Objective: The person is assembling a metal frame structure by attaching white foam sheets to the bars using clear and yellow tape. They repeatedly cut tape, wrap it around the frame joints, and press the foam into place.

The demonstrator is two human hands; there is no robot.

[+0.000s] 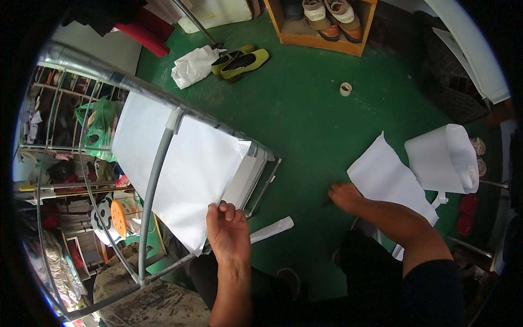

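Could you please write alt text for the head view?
A person's left hand holds the edge of a white sheet at a grey metal-tube frame, while the right hand is beside another white sheet on a green floor. Green shoes and a tape roll lie farther off.

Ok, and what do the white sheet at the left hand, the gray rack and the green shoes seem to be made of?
White sheet: perhaps plastic or nonwoven fabric; matte, finely textured, bending softly, though paper isn't ruled out.
Gray rack: likely metal tubing, given the slim round bars and glossy upper rail.
Green shoes: smooth uppers, possibly leather or synthetic; too small to tell.
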